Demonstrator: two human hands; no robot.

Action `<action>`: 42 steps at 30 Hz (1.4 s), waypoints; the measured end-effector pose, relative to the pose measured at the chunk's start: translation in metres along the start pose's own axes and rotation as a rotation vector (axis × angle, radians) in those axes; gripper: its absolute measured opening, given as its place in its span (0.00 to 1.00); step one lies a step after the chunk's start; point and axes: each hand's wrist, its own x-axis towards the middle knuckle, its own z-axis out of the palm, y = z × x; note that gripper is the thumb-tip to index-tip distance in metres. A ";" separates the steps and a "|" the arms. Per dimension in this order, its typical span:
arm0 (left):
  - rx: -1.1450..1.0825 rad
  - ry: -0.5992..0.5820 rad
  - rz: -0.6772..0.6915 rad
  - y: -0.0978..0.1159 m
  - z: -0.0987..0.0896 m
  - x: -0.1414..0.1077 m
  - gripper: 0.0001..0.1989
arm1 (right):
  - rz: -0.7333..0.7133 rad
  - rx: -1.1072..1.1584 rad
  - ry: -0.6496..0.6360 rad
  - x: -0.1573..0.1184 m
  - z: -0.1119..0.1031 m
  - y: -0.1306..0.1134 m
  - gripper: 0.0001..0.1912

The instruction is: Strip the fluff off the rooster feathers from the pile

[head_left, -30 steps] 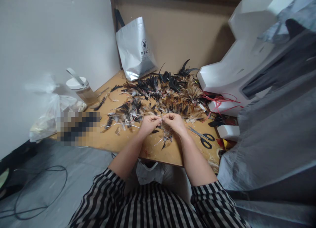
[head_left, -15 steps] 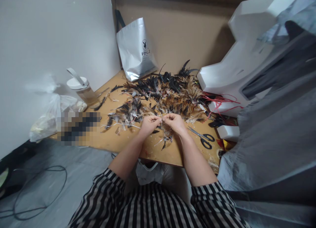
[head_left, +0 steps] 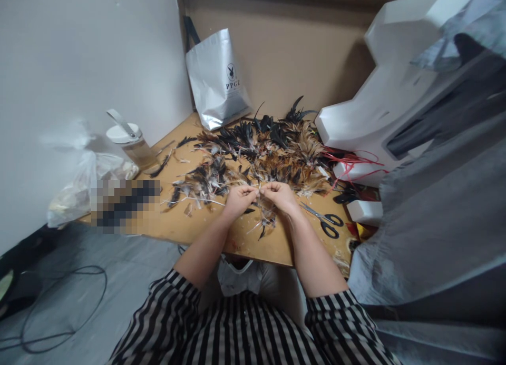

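Observation:
My left hand (head_left: pixel 242 199) and my right hand (head_left: pixel 280 197) meet fingertip to fingertip above the table's front part. Both are closed in a pinch, and between them is a thin, pale-stemmed feather (head_left: pixel 260 186), mostly covered by the fingers. Just behind the hands lie brown feather bunches (head_left: pixel 284 170), with black-and-white feathers (head_left: pixel 205 178) to their left. Below the fingertips, loose feather scraps (head_left: pixel 266 215) are scattered on the wood. Scissors with black handles (head_left: pixel 327 223) rest beside my right wrist, blades pointing toward it.
Dark feathers (head_left: pixel 245 136) spread along the back of the table (head_left: pixel 256 246), near a silver bag (head_left: pixel 215 80). At left stand a lidded bottle (head_left: pixel 136 146) and a plastic bag (head_left: pixel 90 180). White foam (head_left: pixel 348 122), red strings (head_left: pixel 351 162) and grey cloth (head_left: pixel 443 223) border the right side.
Both hands stay pinched together in nearly the same spot, with only slight finger movement. The scissors and feather bunches have not moved.

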 end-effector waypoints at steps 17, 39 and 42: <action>0.023 -0.038 -0.043 -0.004 -0.001 0.003 0.13 | 0.059 0.084 -0.001 0.001 -0.002 0.002 0.12; 0.029 -0.036 -0.002 -0.009 -0.004 0.004 0.11 | 0.109 0.197 -0.203 -0.005 -0.002 -0.005 0.10; -0.046 -0.035 -0.007 -0.012 -0.006 0.007 0.12 | 0.159 0.336 -0.301 -0.006 -0.002 -0.008 0.09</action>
